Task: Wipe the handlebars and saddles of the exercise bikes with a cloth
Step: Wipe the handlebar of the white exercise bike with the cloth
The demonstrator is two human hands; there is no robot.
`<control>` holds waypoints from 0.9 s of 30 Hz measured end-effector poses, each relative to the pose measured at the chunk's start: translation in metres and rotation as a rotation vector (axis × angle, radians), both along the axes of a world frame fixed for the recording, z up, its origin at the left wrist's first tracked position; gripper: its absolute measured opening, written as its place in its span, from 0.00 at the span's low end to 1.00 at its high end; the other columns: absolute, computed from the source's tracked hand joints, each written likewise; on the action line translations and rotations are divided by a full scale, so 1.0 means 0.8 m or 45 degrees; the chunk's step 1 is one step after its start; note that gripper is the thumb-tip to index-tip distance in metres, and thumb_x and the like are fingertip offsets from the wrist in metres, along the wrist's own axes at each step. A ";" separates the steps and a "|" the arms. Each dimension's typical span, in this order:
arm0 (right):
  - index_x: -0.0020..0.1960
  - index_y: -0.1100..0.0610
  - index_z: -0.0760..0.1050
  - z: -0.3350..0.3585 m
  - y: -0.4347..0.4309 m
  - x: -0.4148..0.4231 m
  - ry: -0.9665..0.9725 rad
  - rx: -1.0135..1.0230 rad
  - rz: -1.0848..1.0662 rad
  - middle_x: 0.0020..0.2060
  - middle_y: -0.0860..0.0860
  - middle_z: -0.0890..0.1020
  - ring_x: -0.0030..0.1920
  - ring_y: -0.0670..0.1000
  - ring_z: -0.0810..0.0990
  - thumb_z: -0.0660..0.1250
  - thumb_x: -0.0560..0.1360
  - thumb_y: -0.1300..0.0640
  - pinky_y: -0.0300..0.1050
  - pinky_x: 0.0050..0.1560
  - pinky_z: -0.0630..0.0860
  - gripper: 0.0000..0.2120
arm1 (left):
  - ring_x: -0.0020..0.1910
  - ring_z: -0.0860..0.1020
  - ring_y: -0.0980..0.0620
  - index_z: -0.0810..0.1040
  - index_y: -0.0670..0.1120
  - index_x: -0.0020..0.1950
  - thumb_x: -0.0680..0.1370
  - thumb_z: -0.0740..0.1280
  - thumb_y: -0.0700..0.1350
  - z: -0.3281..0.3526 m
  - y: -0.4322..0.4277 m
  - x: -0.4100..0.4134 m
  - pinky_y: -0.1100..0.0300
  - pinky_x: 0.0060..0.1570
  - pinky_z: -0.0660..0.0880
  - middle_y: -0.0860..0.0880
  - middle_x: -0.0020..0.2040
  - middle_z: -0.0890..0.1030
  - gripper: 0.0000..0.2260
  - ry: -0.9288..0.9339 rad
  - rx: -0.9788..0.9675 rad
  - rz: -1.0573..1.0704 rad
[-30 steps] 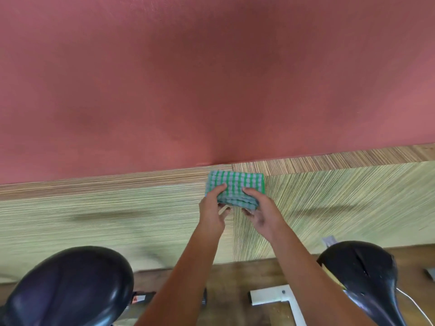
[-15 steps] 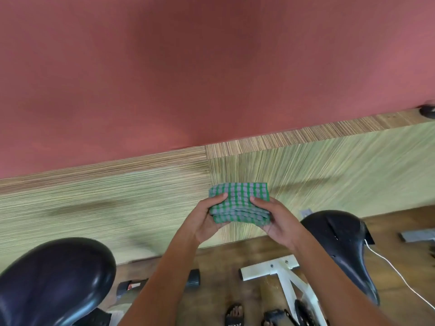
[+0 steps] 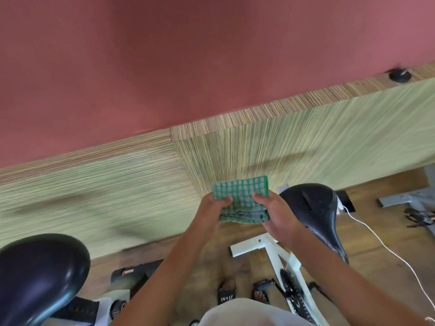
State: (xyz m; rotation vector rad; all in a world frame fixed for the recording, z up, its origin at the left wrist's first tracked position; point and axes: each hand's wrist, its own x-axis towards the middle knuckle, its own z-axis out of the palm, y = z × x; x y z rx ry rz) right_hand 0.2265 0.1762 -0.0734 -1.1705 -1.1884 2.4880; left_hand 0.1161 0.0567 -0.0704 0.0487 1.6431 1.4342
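The view has dipped over the last second, bringing the floor and both bikes into sight. The left saddle [image 3: 40, 276] sits untouched at lower left. The left hand [image 3: 213, 208] and right hand [image 3: 275, 211] have drawn the folded green checked cloth [image 3: 241, 198] down from the panelled wall, fingers curled round its edges, thumbs on top. It now hangs just beside the right saddle [image 3: 315, 212], probably the next surface to wipe.

Black saddle [image 3: 315, 215] just right; open floor [image 3: 211, 262] below
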 end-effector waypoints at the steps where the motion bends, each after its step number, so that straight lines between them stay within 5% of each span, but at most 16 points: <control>1: 0.64 0.65 0.75 0.000 0.000 0.003 -0.003 0.034 -0.024 0.56 0.61 0.84 0.54 0.62 0.85 0.61 0.82 0.63 0.58 0.55 0.80 0.12 | 0.52 0.84 0.43 0.79 0.42 0.56 0.80 0.62 0.34 -0.001 0.008 0.010 0.48 0.53 0.80 0.42 0.52 0.85 0.09 0.083 -0.038 0.001; 5: 0.60 0.55 0.77 -0.007 -0.004 0.007 -0.070 0.169 -0.110 0.52 0.52 0.86 0.51 0.55 0.85 0.61 0.84 0.58 0.53 0.55 0.81 0.09 | 0.53 0.82 0.46 0.75 0.45 0.61 0.83 0.58 0.37 0.023 0.041 0.051 0.53 0.52 0.78 0.46 0.51 0.82 0.10 0.355 -0.043 0.036; 8: 0.70 0.39 0.71 0.001 -0.015 0.005 -0.066 0.172 -0.042 0.66 0.35 0.75 0.71 0.52 0.73 0.58 0.81 0.34 0.53 0.73 0.64 0.21 | 0.57 0.76 0.57 0.68 0.55 0.55 0.86 0.51 0.51 0.059 0.077 0.098 0.58 0.58 0.68 0.58 0.50 0.72 0.07 0.278 0.081 -0.082; 10: 0.76 0.45 0.66 0.020 -0.014 0.020 0.006 0.133 -0.072 0.71 0.39 0.69 0.76 0.49 0.65 0.58 0.76 0.27 0.55 0.78 0.57 0.35 | 0.49 0.77 0.66 0.72 0.59 0.48 0.83 0.52 0.61 0.055 0.099 0.117 0.59 0.55 0.68 0.61 0.46 0.75 0.13 0.223 0.081 -0.103; 12: 0.70 0.49 0.74 0.023 0.001 0.039 0.041 0.039 -0.179 0.66 0.46 0.79 0.70 0.47 0.74 0.66 0.65 0.22 0.53 0.74 0.66 0.44 | 0.40 0.77 0.71 0.77 0.59 0.41 0.81 0.54 0.64 0.050 0.115 0.129 0.66 0.47 0.71 0.61 0.42 0.81 0.18 0.142 0.054 -0.046; 15: 0.59 0.49 0.81 0.024 0.024 0.076 0.142 0.006 -0.346 0.54 0.49 0.86 0.58 0.49 0.83 0.70 0.69 0.33 0.53 0.67 0.74 0.27 | 0.46 0.81 0.64 0.82 0.57 0.45 0.81 0.53 0.66 0.053 0.126 0.139 0.68 0.43 0.73 0.55 0.49 0.85 0.22 0.061 0.056 -0.242; 18: 0.60 0.57 0.79 0.025 0.038 0.113 0.085 0.045 -0.550 0.53 0.58 0.85 0.57 0.63 0.82 0.67 0.80 0.56 0.63 0.63 0.75 0.11 | 0.40 0.82 0.65 0.82 0.50 0.57 0.84 0.57 0.52 0.060 0.131 0.138 0.71 0.37 0.76 0.53 0.47 0.85 0.14 0.165 0.050 -0.405; 21: 0.62 0.60 0.78 0.037 0.052 0.157 0.132 0.032 -0.735 0.54 0.60 0.85 0.55 0.62 0.84 0.66 0.80 0.59 0.60 0.60 0.78 0.12 | 0.54 0.82 0.53 0.79 0.45 0.63 0.82 0.64 0.44 0.055 0.145 0.146 0.62 0.51 0.78 0.47 0.57 0.82 0.11 0.236 0.116 -0.483; 27: 0.62 0.63 0.78 0.069 0.053 0.227 0.157 0.203 -1.119 0.52 0.59 0.85 0.51 0.56 0.85 0.65 0.80 0.58 0.47 0.49 0.82 0.13 | 0.54 0.82 0.44 0.75 0.32 0.64 0.80 0.65 0.38 0.069 0.193 0.214 0.56 0.51 0.80 0.36 0.55 0.82 0.14 -0.169 0.348 -1.005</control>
